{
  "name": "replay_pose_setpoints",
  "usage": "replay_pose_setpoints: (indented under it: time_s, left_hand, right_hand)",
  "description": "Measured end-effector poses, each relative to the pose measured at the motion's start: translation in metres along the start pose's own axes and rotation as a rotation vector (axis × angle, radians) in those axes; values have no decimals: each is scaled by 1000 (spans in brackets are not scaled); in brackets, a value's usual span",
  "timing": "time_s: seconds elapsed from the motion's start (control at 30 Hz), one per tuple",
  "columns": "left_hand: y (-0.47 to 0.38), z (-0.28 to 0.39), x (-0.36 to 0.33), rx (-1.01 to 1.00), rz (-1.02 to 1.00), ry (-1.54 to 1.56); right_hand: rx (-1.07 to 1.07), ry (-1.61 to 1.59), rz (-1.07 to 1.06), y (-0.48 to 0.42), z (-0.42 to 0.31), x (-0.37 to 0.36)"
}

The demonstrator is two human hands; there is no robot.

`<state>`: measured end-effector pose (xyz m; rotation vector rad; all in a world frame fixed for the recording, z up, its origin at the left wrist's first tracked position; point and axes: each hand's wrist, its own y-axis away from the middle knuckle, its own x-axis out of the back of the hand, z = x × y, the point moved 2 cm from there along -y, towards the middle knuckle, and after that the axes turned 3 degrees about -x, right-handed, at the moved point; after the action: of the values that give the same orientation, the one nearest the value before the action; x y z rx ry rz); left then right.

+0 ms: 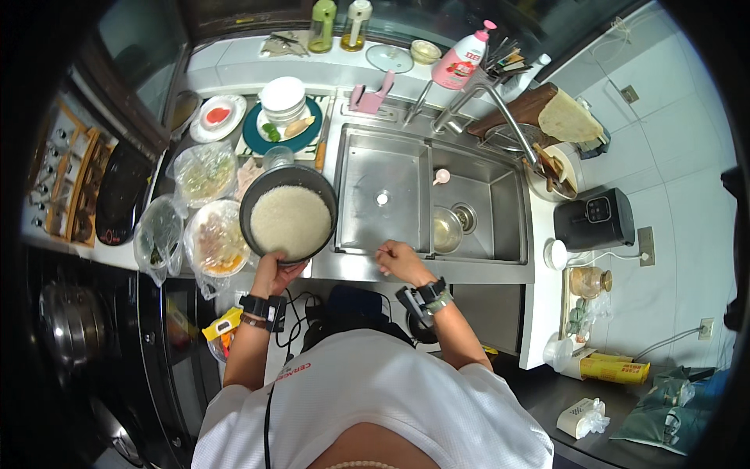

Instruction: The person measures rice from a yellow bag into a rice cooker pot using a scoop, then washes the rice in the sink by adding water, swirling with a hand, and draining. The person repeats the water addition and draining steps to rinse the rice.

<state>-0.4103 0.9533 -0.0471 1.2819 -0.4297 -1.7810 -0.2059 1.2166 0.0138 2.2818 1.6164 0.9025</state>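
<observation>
My left hand (279, 273) grips the near rim of a dark inner pot (248, 237), thumb inside and fingers under it. White rice (290, 220) covers the pot's bottom. Over the front edge of the steel double sink (381, 130), my right hand (401, 262) is loosely curled, with nothing visible in its fingers. To its right, a clear bowl (445, 230) rests in the right basin, partly over the drain strainer (465, 218). Farther back in that basin lies a small pink scoop (441, 176).
Plastic-covered dishes (205, 173) crowd the counter left of the pot. Behind it, bowls (282, 94) are stacked on plates, near a wooden-handled knife (321, 155). The tap (454, 117) arches over the right basin. A pink soap bottle (460, 61) and a black appliance (595, 217) stand nearby.
</observation>
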Motion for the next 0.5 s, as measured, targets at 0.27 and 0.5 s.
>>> replay_pose_setpoints:
  time_s: [0.27,0.5]
  left_hand:
    - [2,-3,1,-25,43,76]
    - [41,-34,-48,-83,123,205]
  right_hand:
    - [-113,-189,108,13,87,155]
    - [80,-16,174,-23,133,284]
